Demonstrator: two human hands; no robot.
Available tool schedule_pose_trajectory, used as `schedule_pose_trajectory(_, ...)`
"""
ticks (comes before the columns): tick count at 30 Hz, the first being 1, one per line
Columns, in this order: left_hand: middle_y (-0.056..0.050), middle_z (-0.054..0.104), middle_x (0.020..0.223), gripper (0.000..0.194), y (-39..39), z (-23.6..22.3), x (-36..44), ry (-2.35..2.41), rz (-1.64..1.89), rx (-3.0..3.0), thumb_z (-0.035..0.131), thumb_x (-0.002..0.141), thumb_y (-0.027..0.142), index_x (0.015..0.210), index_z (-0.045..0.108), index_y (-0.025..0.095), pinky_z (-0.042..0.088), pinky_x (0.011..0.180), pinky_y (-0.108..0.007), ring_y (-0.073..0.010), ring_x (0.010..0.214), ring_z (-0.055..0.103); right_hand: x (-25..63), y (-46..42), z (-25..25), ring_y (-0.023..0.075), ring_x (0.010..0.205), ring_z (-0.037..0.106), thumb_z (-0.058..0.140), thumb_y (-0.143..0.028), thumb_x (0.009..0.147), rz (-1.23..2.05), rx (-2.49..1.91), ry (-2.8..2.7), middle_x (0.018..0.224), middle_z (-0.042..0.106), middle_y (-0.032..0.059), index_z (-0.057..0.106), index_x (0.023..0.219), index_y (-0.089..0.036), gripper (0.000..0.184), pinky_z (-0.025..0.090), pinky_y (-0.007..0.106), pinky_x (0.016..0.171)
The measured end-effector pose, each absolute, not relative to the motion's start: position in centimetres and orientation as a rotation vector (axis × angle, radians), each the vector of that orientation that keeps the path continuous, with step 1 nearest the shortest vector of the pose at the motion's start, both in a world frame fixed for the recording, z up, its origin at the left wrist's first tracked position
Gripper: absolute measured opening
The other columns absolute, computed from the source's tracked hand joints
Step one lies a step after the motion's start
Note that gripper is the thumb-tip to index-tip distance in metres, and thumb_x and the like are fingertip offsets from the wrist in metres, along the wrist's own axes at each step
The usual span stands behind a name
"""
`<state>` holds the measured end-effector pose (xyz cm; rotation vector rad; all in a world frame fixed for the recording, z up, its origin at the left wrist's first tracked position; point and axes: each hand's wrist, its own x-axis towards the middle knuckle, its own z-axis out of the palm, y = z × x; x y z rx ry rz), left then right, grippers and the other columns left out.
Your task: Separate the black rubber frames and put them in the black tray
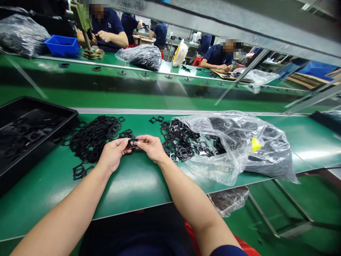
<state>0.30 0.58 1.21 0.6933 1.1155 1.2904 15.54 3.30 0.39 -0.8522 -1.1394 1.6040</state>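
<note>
Across the rail at far left, a bulging clear plastic bag (22, 33) with its contents too blurred to name. Nearer, on the green workbench (133, 188), a black tray (50, 106), holding a loose jumble of black plastic parts. Beyond the rail, a blue bin (61, 49) with dark contents, hard to make out, and just beside it a green metal press stand (92, 53). Right of the tray, a dense pile of black ring-shaped frames (92, 138), with a few loose ones at its near edge.

Next, left hand (114, 151) and right hand (151, 147), close together above the bench, both with fingertips clamped on one small black frame (132, 143), partly hidden by the fingers. Farther back, a knotted-looking sack (144, 57) of clear film, full of dark pieces.

Right of the hands, a second heap of black frames (181, 142), running into the mouth of a large clear plastic sack (269, 153). Lies on its side, packed with more dark parts, with a yellow tag (256, 144) on the film. At the far right edge, part of a dark tray (323, 122), with clear film visible in it.
</note>
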Motion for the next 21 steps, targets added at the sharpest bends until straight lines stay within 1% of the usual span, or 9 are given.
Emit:
schedule_pose_trajectory(7, -0.007, 0.070, 0.072, 0.048, 0.54, 1.28, 0.13, 1.114, 1.230, 0.702, 0.084, 0.050, 0.040, 0.084, 0.070, 0.009, 0.050, 0.056, -0.022, -0.0128, 0.062, 0.062, 15.61, 3.36, 0.35, 0.0148, 0.072, 0.069, 0.080, -0.033, 0.058, 1.591, -0.861, -1.165, 0.074, 0.072, 0.0023, 0.068, 0.084, -0.015, 0.034, 0.054, 0.030, 0.072)
schedule_pose_trajectory(15, -0.003, 0.067, 0.074, 0.040, 0.68, 0.74, -0.06, 1.062, 1.244, 0.693, 0.083, 0.053, 0.040, 0.078, 0.068, 0.012, 0.049, 0.057, -0.021, -0.0120, 0.068, 0.060, 15.26, 3.22, 0.09, 0.0146, 0.071, 0.068, 0.081, -0.035, 0.056, 1.606, -0.849, -1.147, 0.074, 0.072, 0.0016, 0.067, 0.083, -0.016, 0.036, 0.055, 0.029, 0.071)
schedule_pose_trajectory(21, -0.002, 0.066, 0.074, 0.033, 0.76, 0.72, 0.20, 1.026, 1.319, 0.620, 0.083, 0.055, 0.032, 0.076, 0.067, 0.012, 0.049, 0.060, -0.020, -0.0104, 0.068, 0.060, 15.32, 3.31, -0.06, 0.0124, 0.068, 0.066, 0.079, -0.033, 0.059, 1.562, -0.869, -1.174, 0.076, 0.071, 0.0013, 0.068, 0.084, -0.016, 0.032, 0.054, 0.028, 0.071)
